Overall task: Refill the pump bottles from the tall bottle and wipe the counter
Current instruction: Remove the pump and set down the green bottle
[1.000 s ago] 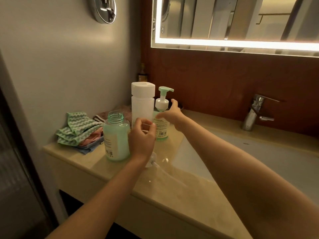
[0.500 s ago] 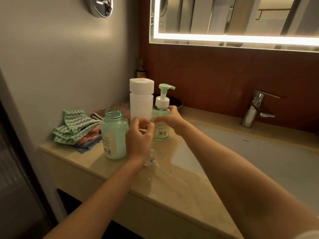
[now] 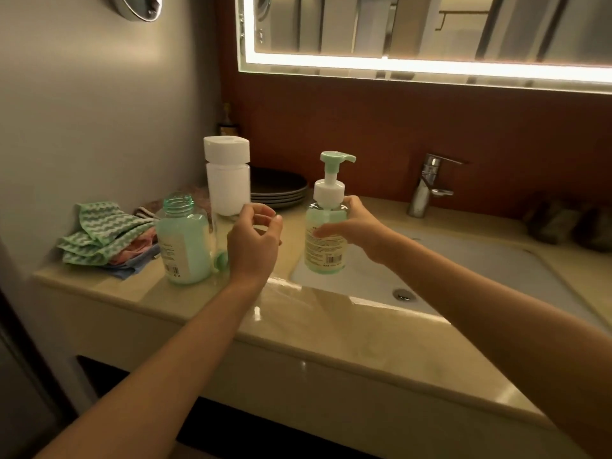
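Pump bottle (image 3: 326, 256) is gripped by the right hand (image 3: 361, 231) beside the sink (image 3: 463, 270). The left hand (image 3: 255, 243) is held loosely curled and empty. The bottle might be dropped if slippery.

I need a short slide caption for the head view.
Right hand grips a pump bottle by the sink edge; left hand hovers near the uncapped bottle.

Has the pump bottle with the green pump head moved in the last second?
Yes. The right hand has carried the pump bottle rightward, away from the tall white bottle it stood beside, toward the sink.
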The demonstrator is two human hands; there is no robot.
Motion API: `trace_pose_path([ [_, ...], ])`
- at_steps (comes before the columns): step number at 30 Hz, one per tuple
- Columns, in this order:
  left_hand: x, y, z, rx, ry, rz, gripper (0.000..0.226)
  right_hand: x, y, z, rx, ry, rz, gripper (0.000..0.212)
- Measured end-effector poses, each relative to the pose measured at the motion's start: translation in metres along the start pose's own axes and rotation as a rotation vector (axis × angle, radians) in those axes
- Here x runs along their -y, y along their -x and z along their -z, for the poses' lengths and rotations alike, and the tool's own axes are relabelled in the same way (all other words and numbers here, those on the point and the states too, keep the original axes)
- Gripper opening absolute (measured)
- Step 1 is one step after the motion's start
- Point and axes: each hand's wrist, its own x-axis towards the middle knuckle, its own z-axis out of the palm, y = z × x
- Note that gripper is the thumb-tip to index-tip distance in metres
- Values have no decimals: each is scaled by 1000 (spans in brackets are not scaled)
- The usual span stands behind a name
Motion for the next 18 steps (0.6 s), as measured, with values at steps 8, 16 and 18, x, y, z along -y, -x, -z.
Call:
trace_pose_path([
  [8,-29,39,-36,125,25,-71,5,-26,92,40,-12,-21,-68,74],
  [16,-41,59,-48,161,41,-91,10,-32,124,44,-16,-36,-34,73],
  [18,-41,61,-46,170,59,-62,16,-31,128,45,-4,-33,-26,77],
])
